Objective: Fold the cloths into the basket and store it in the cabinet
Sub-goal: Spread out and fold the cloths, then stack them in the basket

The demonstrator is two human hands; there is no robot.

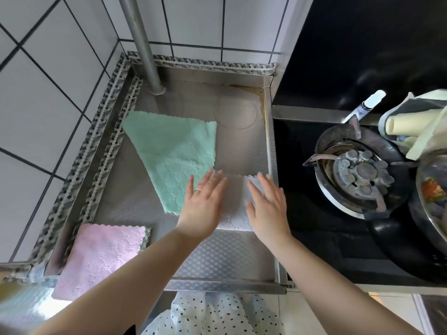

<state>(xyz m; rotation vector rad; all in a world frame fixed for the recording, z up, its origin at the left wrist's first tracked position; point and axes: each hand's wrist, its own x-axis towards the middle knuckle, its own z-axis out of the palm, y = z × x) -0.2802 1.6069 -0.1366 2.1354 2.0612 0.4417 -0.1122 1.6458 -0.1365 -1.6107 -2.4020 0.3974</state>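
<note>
Your left hand [204, 201] lies flat and open, fingers spread and extended, palm down on the left part of the white cloth [235, 211]; a ring shows on one finger. Its fingertips reach the cloth's far scalloped edge, and the heel of the hand sits just beside the near corner of the mint green cloth [173, 153]. That hand grips nothing; it only presses.

Going from the left of the scene: a pink cloth [101, 259] sits folded at the near left corner of the steel counter [217, 257], stacked on another folded cloth whose greenish edge peeks out on its right side. Farther back, the mint green cloth lies spread on the counter, folded on a diagonal, its near tip close to your left wrist. A metal pipe [142, 44] rises from the counter's back left corner against the tiled wall.

The white cloth lies on the counter's right part, between and under both palms, near the raised right rim. Your right hand [266, 201] is likewise open and flat, fingers together but straight, palm down on the cloth's right part, holding nothing. The two hands are apart, with a strip of white cloth showing between them.

Right of the counter is a black stovetop with a gas burner [358, 170].

I cannot tell where the basket or the cabinet is.
</note>
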